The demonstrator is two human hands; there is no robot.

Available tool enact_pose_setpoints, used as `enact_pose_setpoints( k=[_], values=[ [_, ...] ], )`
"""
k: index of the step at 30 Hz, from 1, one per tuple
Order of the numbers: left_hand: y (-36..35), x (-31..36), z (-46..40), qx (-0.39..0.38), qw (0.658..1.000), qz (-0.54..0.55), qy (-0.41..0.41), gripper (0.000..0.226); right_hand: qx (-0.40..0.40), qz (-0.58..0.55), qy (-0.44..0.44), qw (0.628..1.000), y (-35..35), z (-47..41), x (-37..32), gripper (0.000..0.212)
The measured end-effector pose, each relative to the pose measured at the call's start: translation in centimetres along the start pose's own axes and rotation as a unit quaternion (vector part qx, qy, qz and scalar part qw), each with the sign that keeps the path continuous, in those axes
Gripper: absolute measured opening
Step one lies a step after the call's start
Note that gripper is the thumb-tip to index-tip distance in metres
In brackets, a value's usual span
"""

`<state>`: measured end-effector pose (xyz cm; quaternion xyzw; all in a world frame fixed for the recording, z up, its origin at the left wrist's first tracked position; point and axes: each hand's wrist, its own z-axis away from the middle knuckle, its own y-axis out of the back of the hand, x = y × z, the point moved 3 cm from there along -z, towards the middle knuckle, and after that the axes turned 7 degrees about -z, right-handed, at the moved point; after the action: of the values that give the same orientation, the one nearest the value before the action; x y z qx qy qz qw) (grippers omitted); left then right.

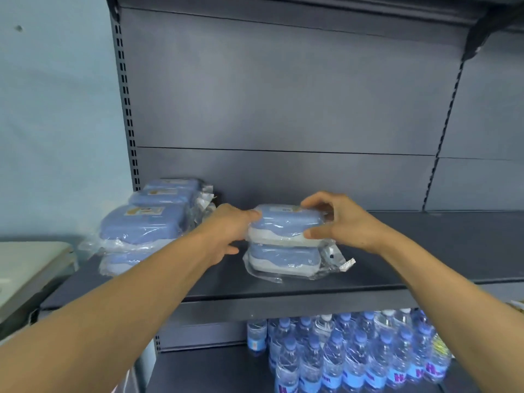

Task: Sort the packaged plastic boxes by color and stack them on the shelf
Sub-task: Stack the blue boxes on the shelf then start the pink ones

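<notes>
Your right fingers (pixel 313 207) curl over the far top edge of the upper box (pixel 285 225), thumb pressed on its near right corner. Your left hand (pixel 226 231) presses the box's left end, thumb on the top corner; whether the other left fingers grip or only brace, you cannot tell.

That box rests on a lower box (pixel 283 259) of the same blue lid and pale base, mid-way along the shelf (pixel 425 251). The wrap is slick, loose and crinkled, so if you let go with the top box off-centre it may well slide off. The loose flap (pixel 337 260) jutting right could also catch your wrist and drag the pair.

Further left stands a taller pile of blue boxes (pixel 141 225), apart from this one. Water bottles (pixel 354 353) fill the level below.
</notes>
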<state>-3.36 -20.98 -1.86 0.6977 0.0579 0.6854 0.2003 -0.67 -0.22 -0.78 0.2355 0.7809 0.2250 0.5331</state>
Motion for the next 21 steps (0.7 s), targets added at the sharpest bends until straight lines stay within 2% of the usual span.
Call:
enact_pose_setpoints(
  k=[2,5,8,10,15,18,21],
  values=[
    [-0.3,-0.7,0.1,0.0,0.999,-0.038,-0.016,0.015,0.005,0.016,0.01,1.0,-0.6,0.0,0.2,0.043],
    [-0.9,-1.7,0.2,-0.004,0.997,-0.068,-0.026,0.008,0.021,0.101,0.034,0.994,-1.0,0.7,-0.1,0.047],
    [-1.2,-2.6,-0.2,0.017,0.991,-0.121,-0.045,0.028,0.071,0.177,0.004,0.982,-1.2,2.5,-0.1,0.074],
    [-1.2,-2.8,-0.2,0.042,0.981,-0.174,-0.082,0.035,0.104,0.198,-0.029,0.974,-1.9,3.5,0.6,0.085],
    [-1.6,-2.4,-0.3,0.054,0.94,-0.309,-0.133,0.041,0.065,0.104,-0.04,0.992,-3.1,2.5,2.8,0.069],
    [-1.1,-1.6,-1.8,0.05,0.923,-0.365,-0.109,0.041,0.058,0.074,-0.028,0.995,-3.4,0.3,2.9,0.064],
    [-0.2,-1.0,-4.0,0.031,0.918,-0.393,-0.05,0.039,0.053,0.074,-0.034,0.995,-4.5,-2.7,3.7,0.068]
  ],
)
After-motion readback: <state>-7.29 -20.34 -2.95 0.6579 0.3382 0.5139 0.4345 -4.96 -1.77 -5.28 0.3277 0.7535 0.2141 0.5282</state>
